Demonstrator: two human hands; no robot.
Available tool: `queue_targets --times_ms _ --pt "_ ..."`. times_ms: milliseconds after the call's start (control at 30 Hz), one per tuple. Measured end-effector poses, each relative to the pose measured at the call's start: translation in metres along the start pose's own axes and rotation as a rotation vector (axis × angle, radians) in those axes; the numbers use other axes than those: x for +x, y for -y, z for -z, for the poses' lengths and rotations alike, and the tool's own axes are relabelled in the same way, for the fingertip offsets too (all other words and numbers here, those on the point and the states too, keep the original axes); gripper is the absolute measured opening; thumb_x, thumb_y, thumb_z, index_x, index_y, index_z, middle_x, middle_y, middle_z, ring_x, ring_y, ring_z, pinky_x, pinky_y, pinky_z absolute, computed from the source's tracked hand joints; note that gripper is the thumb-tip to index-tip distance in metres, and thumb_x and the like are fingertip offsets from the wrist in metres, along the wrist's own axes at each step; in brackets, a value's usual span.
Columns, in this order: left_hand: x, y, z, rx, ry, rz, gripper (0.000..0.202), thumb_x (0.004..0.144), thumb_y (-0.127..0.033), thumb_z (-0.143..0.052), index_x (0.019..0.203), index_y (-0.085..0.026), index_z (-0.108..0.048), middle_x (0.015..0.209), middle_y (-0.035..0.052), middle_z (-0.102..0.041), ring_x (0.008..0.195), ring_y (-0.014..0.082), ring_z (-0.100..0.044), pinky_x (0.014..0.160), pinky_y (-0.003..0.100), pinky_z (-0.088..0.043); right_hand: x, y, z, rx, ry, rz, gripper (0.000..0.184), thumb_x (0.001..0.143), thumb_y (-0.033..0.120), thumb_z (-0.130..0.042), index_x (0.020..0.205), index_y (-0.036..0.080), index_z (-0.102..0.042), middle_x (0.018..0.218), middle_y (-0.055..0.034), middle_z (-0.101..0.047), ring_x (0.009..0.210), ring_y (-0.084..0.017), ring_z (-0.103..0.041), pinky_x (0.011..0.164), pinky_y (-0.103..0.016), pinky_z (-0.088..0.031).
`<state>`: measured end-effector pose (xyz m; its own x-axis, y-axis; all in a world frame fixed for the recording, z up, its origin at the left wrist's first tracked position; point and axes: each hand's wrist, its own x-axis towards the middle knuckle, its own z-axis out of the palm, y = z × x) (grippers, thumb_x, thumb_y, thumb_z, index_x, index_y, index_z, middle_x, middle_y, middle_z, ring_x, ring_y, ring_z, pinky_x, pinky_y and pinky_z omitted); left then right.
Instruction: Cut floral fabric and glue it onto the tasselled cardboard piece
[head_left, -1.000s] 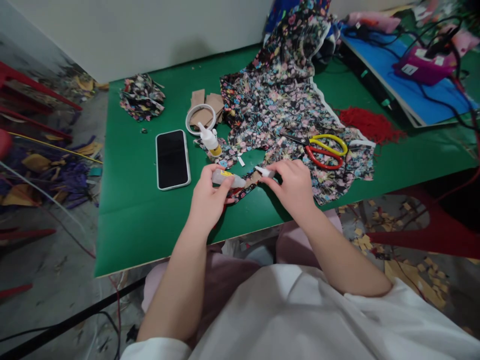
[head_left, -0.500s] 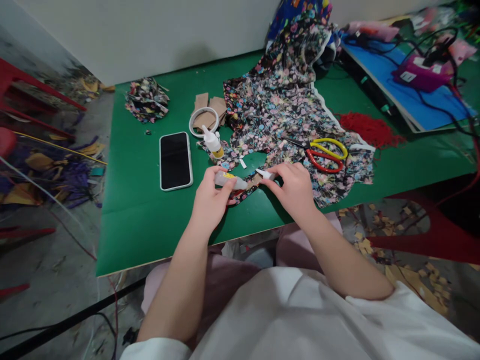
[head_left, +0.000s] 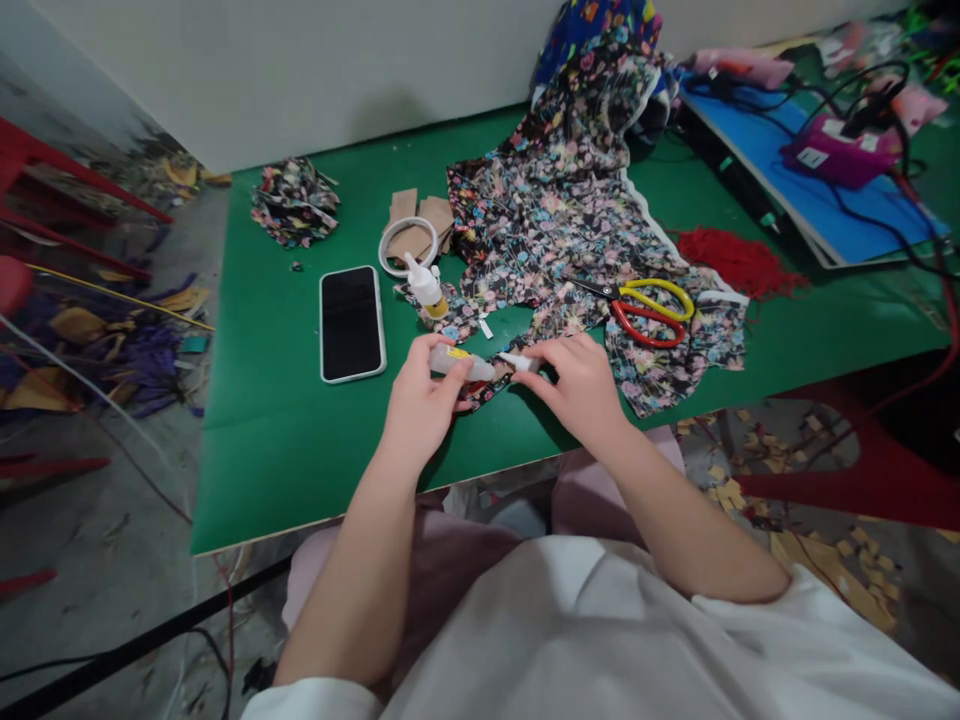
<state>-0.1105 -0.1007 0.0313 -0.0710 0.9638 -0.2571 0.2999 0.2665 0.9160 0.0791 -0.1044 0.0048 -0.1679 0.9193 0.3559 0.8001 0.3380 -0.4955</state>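
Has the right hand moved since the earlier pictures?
Yes. The right hand has slid slightly away from the scissors, bringing its white cap toward the glue bottle.

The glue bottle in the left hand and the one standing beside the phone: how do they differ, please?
The held bottle lies nearly level in the left hand; the standing bottle is upright. The held bottle is gripped; the standing bottle is untouched, on a fabric scrap. Both are small, whitish, with yellow marking.
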Motion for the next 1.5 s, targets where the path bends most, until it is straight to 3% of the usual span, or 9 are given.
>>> queue_targets --times_ms 133,333,467,633,833,1200,1500 --pt "0.0 0.0 0.0 -0.008 0.009 -0.001 0.033 0.077 -0.036 -0.058 0.106 -0.025 -0.047 0.083 0.0009 -0.057 0.07 0.0166 -0.064 0.052 0.029 -0.057 -0.003 -0.005 0.002 -0.023 -0.045 -0.036 0.025 0.079 0.044 -0.058 0.088 0.02 -0.063 0.083 -0.0056 -0.066 0.082 -0.022 -0.053 0.072 -0.034 -0.035" --pt "0.0 0.001 0.0 -0.008 0.009 0.001 0.032 0.077 -0.036 -0.058 0.106 -0.025 -0.047 0.083 0.0008 -0.056 0.068 0.0161 -0.064 0.051 0.029 -0.057 -0.008 -0.002 0.002 0.033 0.051 0.041 0.027 0.078 0.045 -0.059 0.09 0.021 -0.063 0.086 -0.0046 -0.068 0.084 -0.022 -0.054 0.074 -0.034 -0.036" --pt "0.0 0.0 0.0 -0.004 0.009 -0.007 0.033 0.077 -0.037 -0.058 0.106 -0.025 -0.047 0.085 0.0004 -0.055 0.069 0.0158 -0.064 0.052 0.029 -0.057 -0.007 -0.004 0.001 0.018 -0.024 -0.006 0.026 0.079 0.043 -0.058 0.089 0.02 -0.063 0.084 -0.0048 -0.068 0.082 -0.021 -0.054 0.074 -0.034 -0.037" --pt "0.0 -0.002 0.0 0.007 0.012 0.004 0.034 0.077 -0.037 -0.058 0.106 -0.024 -0.046 0.084 0.0005 -0.057 0.067 0.0146 -0.064 0.051 0.028 -0.057 -0.004 -0.003 0.0 0.063 0.064 0.058 0.026 0.079 0.043 -0.059 0.09 0.02 -0.063 0.088 -0.0042 -0.068 0.084 -0.021 -0.054 0.075 -0.034 -0.037" --pt "0.0 0.0 0.0 0.006 0.011 0.004 0.034 0.077 -0.037 -0.057 0.107 -0.025 -0.046 0.084 0.0009 -0.058 0.072 0.0169 -0.065 0.052 0.029 -0.057 0.003 -0.015 0.006 -0.001 -0.031 -0.016 0.023 0.078 0.041 -0.06 0.089 0.02 -0.063 0.084 -0.0047 -0.068 0.079 -0.021 -0.054 0.073 -0.034 -0.037" --pt "0.0 0.001 0.001 0.012 0.012 -0.009 0.034 0.077 -0.036 -0.058 0.107 -0.025 -0.047 0.083 0.0007 -0.056 0.07 0.0168 -0.065 0.051 0.028 -0.057 0.004 -0.028 0.016 -0.061 0.003 0.075 0.024 0.079 0.042 -0.059 0.09 0.02 -0.062 0.089 -0.0044 -0.068 0.082 -0.021 -0.053 0.074 -0.034 -0.037" --pt "-0.001 -0.004 0.005 0.025 -0.018 -0.07 0.033 0.076 -0.035 -0.06 0.106 -0.025 -0.05 0.085 0.0002 -0.056 0.068 0.0148 -0.063 0.049 0.026 -0.056 -0.008 -0.017 0.029 0.04 -0.035 0.09 0.021 0.08 0.036 -0.06 0.093 0.02 -0.063 0.091 -0.0055 -0.068 0.086 -0.021 -0.056 0.077 -0.035 -0.042"
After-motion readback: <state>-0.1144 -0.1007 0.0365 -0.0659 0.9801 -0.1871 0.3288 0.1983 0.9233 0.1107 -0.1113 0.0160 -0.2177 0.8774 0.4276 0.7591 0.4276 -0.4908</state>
